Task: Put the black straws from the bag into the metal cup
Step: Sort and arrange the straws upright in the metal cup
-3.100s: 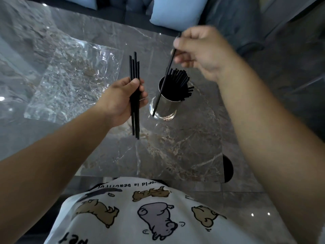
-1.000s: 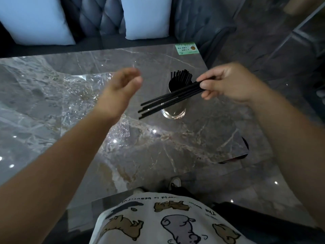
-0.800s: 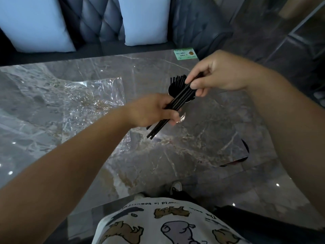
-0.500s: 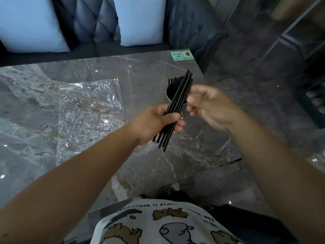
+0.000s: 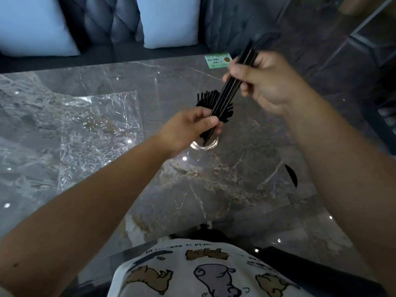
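Black straws (image 5: 209,99) mostly fill the metal cup (image 5: 204,145); both hands, left hand (image 5: 188,127) and right hand (image 5: 263,82), pinch the last bundle (image 5: 230,86); bag (image 5: 98,129) looks emptied.

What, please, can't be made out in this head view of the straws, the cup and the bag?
- Metal cup: mostly hidden by the left hand and the straw bundle.
- Green sticker: print too small to read.
- Plastic bag: clear and crumpled; any leftover straws can't be ruled out.
- Bundle's count: straws overlap under the right hand.
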Tool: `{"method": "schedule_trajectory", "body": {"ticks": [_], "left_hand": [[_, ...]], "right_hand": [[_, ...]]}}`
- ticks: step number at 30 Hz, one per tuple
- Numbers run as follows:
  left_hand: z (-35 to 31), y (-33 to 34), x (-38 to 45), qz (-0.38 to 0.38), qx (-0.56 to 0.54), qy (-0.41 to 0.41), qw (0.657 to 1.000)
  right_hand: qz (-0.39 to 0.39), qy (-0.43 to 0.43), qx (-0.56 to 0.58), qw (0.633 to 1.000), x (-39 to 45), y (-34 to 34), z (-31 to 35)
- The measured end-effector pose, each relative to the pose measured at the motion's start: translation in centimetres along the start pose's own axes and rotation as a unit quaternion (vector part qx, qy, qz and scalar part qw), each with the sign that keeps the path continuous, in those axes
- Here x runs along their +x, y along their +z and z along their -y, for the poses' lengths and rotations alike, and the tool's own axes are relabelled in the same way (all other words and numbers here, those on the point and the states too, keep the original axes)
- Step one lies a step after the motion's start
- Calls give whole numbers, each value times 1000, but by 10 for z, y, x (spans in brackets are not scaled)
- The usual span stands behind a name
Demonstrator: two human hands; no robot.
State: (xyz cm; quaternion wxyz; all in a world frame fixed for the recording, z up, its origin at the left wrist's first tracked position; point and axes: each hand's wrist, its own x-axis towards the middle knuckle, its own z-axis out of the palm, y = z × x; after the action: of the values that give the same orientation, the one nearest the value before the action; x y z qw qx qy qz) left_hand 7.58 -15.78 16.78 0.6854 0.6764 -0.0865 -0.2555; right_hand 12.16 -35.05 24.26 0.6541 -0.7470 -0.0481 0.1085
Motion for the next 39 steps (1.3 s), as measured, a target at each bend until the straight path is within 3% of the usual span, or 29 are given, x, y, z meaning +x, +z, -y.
{"method": "schedule_trajectory", "body": {"ticks": [5,9,12,18,27,30,32,34,36,39], "left_hand": [[14,-30,17,-178,-19,-17,984],[37,-33,23,-246,-28,-56,967],[49,-27,26,-263,-37,-81,961],[56,-21,36,-281,-21,-85,956],[63,-21,57,-297,32,-91,950],[64,-20,63,-294,64,-94,949],[65,-17,68,-290,71,-95,950],[67,-14,73,-284,77,-98,951],[69,-13,76,-284,79,-101,950],[71,-14,78,-287,76,-100,950]], "right_hand": [[-35,-32,-51,998,47,-34,4],[-76,-25,-97,992,72,-27,-30],[-76,-3,-121,990,83,-15,-57],[33,67,-251,965,89,-15,-86],[-108,25,-205,973,50,-59,-109],[-116,30,-214,969,44,-62,-121],[-108,-22,-231,967,61,-56,-112],[-84,-109,-306,942,82,-47,-95],[-42,-176,-418,890,92,-41,-92],[63,-146,-511,845,84,-40,-109]]}}
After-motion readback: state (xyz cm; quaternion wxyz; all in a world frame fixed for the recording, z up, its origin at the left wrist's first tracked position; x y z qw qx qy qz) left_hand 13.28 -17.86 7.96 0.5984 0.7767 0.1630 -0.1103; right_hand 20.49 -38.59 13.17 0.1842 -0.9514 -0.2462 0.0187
